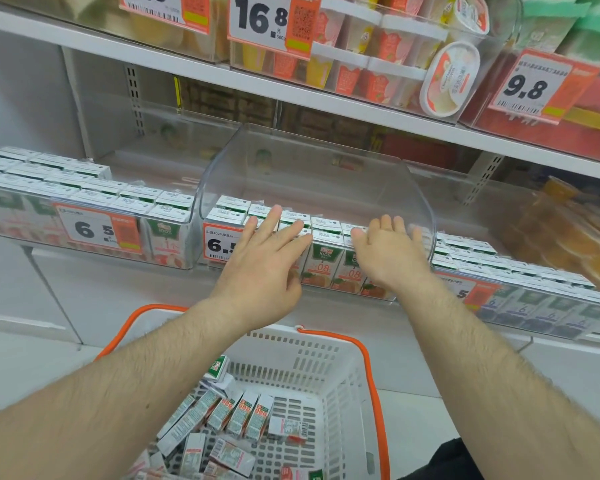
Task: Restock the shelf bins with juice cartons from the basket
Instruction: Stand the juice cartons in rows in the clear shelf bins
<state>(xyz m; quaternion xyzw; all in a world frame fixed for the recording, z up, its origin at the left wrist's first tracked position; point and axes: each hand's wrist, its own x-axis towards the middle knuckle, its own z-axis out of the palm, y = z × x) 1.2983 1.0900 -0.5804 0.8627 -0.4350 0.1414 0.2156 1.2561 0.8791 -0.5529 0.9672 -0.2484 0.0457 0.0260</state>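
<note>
A clear plastic shelf bin point(312, 161) in the middle of the shelf holds two front rows of small white-and-green juice cartons point(321, 258); its rear part shows no cartons. My left hand point(264, 258) lies flat with fingers spread over the front cartons, covering part of the 6.5 price tag. My right hand point(388, 252) rests flat on the cartons at the bin's right side, fingers apart. Neither hand holds anything. Below, a white basket point(326, 362) with orange handles contains several loose juice cartons point(236, 417).
A full bin of cartons point(84, 199) stands to the left, another full bin point(520, 282) to the right. The shelf above carries cups and tubs point(451, 77) behind price tags. A bag of orange goods point(565, 226) sits at the far right.
</note>
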